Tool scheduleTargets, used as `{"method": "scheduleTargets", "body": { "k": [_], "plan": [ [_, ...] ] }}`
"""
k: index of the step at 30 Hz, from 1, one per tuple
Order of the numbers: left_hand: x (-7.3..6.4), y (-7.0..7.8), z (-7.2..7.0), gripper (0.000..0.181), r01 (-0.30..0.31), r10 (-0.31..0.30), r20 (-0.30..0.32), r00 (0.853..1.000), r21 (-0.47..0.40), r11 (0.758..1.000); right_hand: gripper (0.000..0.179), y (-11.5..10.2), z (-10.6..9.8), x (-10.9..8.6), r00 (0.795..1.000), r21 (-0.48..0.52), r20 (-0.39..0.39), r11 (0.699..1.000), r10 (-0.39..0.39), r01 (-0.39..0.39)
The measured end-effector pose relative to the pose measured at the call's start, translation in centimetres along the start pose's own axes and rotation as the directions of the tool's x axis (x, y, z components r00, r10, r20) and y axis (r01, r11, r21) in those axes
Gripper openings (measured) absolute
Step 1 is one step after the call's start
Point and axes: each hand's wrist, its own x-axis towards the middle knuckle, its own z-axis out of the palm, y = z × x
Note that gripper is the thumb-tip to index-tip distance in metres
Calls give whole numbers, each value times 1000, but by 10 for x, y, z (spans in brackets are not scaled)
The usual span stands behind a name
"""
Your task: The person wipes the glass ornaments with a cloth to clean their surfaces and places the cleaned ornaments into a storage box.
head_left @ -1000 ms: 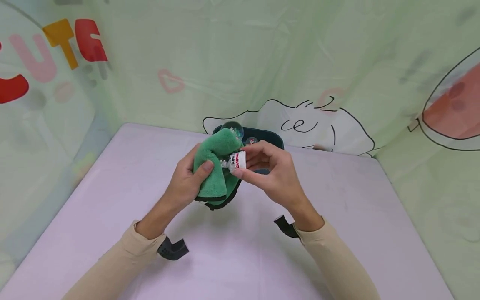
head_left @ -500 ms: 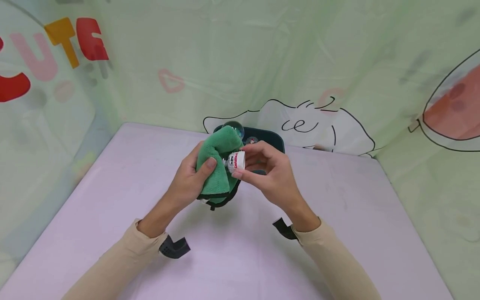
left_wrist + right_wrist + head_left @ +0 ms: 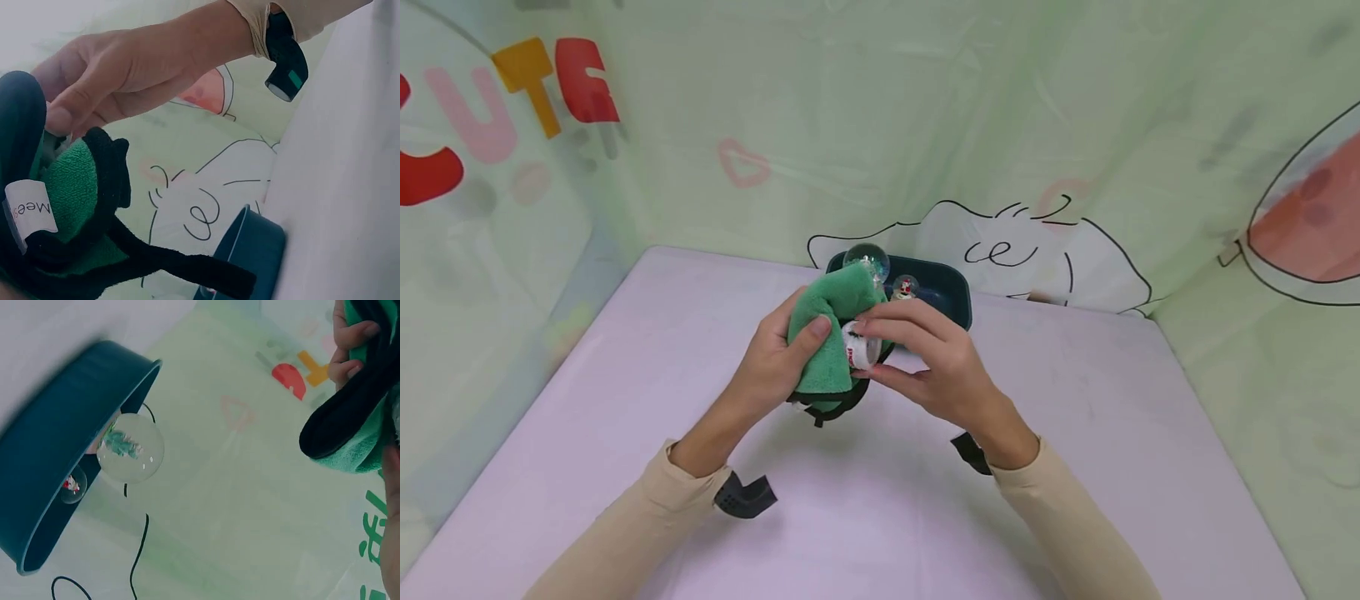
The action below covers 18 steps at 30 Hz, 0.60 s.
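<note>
My left hand [image 3: 778, 343] grips a green cloth [image 3: 823, 362] with a dark edge, thumb on top, folded around a small snow globe [image 3: 860, 348]. Only the globe's white base with red lettering shows; the cloth hides its ball. The right hand [image 3: 940, 358] pinches that base from the right, fingers above and thumb below. In the left wrist view, the right hand [image 3: 119, 69] reaches behind the cloth [image 3: 75, 187], whose white label [image 3: 32, 209] faces the camera. The right wrist view catches the left fingers [image 3: 359, 334] on the cloth's far side.
A dark teal tray [image 3: 951, 292] stands behind the hands at the table's back edge. It holds a large snow globe [image 3: 867, 257] and a small one [image 3: 906, 287] with a red figure. Printed curtains surround the pale table [image 3: 700, 292].
The right hand has turned the white base so its end tilts down toward me, and its fingers have shifted left over it. The left hand stays almost in place with the cloth.
</note>
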Motion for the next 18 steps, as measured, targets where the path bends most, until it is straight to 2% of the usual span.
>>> {"method": "scheduleTargets", "body": {
  "k": [3,6,10,18],
  "plan": [
    [0,0,-1,70,13,-13,-2,1000,-2,1000,19,2,1,2,990,-47,29,989,-142,143],
    [0,0,-1,69,28,-28,-3,1000,-10,1000,15,3,1,2,982,-88,43,978,-185,188],
    [0,-1,-1,71,47,-47,-2,999,-29,998,17,3,1,1,989,-93,49,985,-142,146],
    [3,1,0,72,28,-29,-13,999,-40,999,31,4,0,0,1000,-5,-4,1000,10,-11]
  ]
}}
